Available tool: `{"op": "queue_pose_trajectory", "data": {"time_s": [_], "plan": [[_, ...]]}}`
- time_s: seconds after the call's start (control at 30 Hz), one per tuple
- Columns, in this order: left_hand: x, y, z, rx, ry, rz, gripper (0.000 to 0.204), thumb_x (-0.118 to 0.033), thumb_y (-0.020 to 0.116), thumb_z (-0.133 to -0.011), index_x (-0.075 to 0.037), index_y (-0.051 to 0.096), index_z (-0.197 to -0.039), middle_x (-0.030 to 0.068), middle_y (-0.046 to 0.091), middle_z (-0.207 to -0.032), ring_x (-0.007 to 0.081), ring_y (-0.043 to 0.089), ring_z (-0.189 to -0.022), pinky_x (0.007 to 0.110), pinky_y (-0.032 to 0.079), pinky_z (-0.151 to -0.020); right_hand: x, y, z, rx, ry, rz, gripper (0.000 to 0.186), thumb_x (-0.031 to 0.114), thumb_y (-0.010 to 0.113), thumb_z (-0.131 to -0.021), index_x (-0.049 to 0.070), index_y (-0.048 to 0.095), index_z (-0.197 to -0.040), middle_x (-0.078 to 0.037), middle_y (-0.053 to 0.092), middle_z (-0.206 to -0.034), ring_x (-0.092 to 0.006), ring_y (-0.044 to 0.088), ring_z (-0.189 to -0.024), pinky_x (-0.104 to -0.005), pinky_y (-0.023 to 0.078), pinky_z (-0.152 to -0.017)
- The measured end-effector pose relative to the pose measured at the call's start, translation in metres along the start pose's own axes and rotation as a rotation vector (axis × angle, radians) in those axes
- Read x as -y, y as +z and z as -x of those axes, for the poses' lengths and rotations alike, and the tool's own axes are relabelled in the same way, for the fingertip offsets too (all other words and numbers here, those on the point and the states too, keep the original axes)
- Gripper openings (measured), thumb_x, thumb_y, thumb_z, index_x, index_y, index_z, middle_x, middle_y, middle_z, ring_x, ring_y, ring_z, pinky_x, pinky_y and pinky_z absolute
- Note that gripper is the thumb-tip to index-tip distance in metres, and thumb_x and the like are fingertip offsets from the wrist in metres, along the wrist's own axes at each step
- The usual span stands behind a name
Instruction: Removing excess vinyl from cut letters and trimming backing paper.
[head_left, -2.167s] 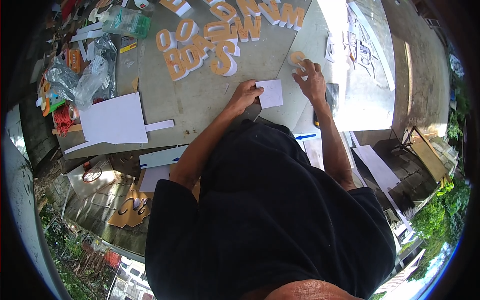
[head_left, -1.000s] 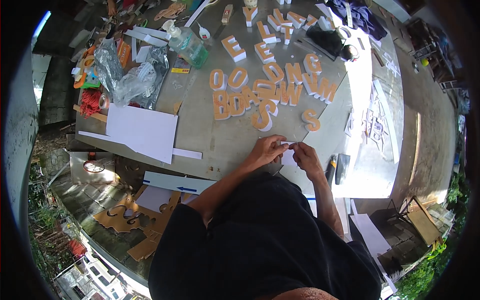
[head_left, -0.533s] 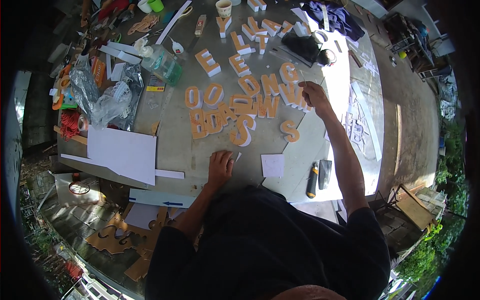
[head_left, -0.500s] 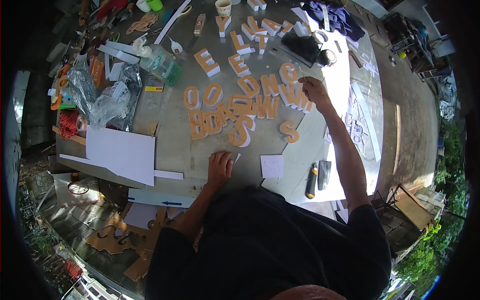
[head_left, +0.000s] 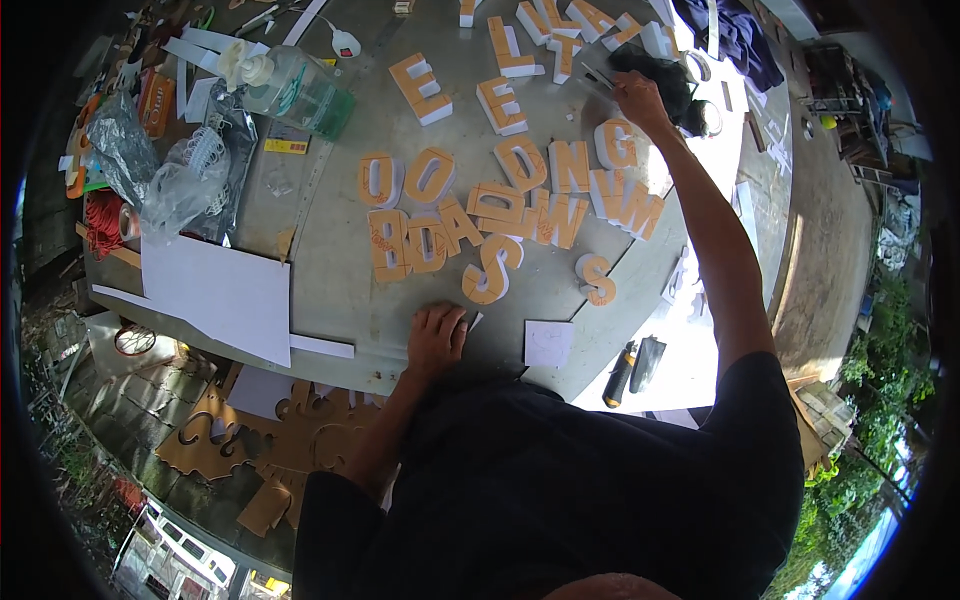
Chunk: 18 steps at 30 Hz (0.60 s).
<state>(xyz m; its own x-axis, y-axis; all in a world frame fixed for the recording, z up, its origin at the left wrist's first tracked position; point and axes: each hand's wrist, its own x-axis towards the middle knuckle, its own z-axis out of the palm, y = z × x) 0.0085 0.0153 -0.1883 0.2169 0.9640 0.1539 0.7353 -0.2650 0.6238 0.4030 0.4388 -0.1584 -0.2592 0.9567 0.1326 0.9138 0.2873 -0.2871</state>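
Observation:
My left hand [head_left: 437, 338] rests open on the grey work surface [head_left: 350, 310], fingers slightly curled, beside a small white sliver [head_left: 476, 321]. My right hand [head_left: 637, 95] reaches to the far right, fingers closed at some thin grey tools [head_left: 598, 78] beside a black cloth [head_left: 672, 75]; what it holds is too small to make out. Between my hands lie several tan-faced, white-sided cut-out letters [head_left: 565, 170]. A square white card [head_left: 549, 344] lies near the front edge, right of my left hand, and a black-and-yellow handled tool [head_left: 620, 375] sits right of the card.
At the left are a green-liquid pump bottle [head_left: 315, 105], crumpled plastic bags [head_left: 180, 185], red cord [head_left: 103, 225] and large white sheets [head_left: 215, 295]. Tape rolls [head_left: 704, 118] and dark blue fabric [head_left: 740, 45] are at the back right. Cardboard offcuts [head_left: 220, 435] lie below the front edge.
Both hands left the white card, which now lies on the surface. My right hand moved forward past the letters to the thin tools; my left hand shifted left and rests on the surface.

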Motion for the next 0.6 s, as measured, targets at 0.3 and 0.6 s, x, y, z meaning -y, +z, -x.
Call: {"op": "queue_pose_trajectory", "data": {"time_s": [0.3, 0.6], "plan": [[0.006, 0.006, -0.010, -0.056, 0.044, 0.045, 0.029, -0.016, 0.070, -0.090, -0.011, 0.065, -0.118, 0.0102, 0.061, -0.110, 0.0333, 0.056, -0.102, 0.047, 0.045, -0.092, 0.042, -0.080, 0.152, -0.222, 0.225, -0.237, 0.020, 0.022, 0.063, -0.099, 0.011, 0.076, -0.111, -0.009, 0.076, -0.100, -0.0223, 0.075, -0.085, -0.0332, 0.058, -0.078], [0.011, 0.005, -0.003, -0.039, 0.128, 0.062, 0.033, -0.022, 0.071, -0.091, -0.008, 0.064, -0.120, 0.0133, 0.060, -0.113, 0.0360, 0.054, -0.103, 0.048, 0.044, -0.091, 0.134, -0.091, 0.454, -0.196, 0.975, -0.300, 0.023, 0.019, 0.068, -0.095, 0.003, 0.075, -0.111, -0.013, 0.077, -0.094, -0.0202, 0.074, -0.079, -0.0325, 0.057, -0.075]]}}
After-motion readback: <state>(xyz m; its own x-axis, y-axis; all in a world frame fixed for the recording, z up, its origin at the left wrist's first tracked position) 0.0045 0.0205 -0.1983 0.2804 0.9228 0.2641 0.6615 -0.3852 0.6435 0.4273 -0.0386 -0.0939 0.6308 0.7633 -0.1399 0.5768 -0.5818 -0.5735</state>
